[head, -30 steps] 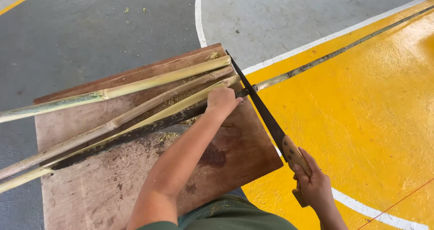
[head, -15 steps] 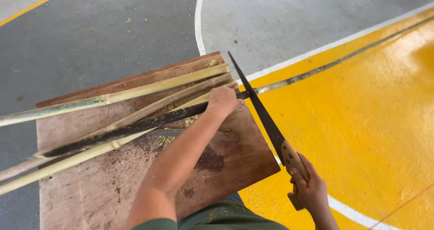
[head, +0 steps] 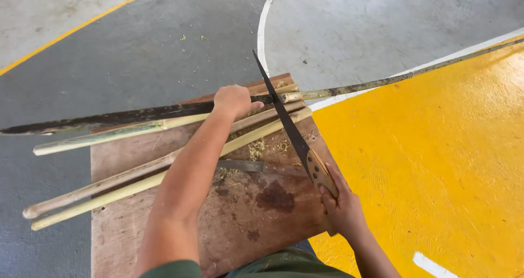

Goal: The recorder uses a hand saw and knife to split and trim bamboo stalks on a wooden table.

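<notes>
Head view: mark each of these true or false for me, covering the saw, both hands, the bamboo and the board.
1. The right hand grips the hand saw by its wooden handle. True.
2. The left hand rests flat on the floor. False: it clamps the dark bamboo strip.
3. The strips lie on a wooden board. True.
4. The saw blade lies flat beside the strips. False: it crosses them near their ends.
5. The floor to the right is yellow. True.

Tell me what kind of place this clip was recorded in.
Probably a painted sports court used as a makeshift work spot: a grey and yellow painted floor with a curved white line, and a wooden board laid on it under bamboo strips.
</notes>
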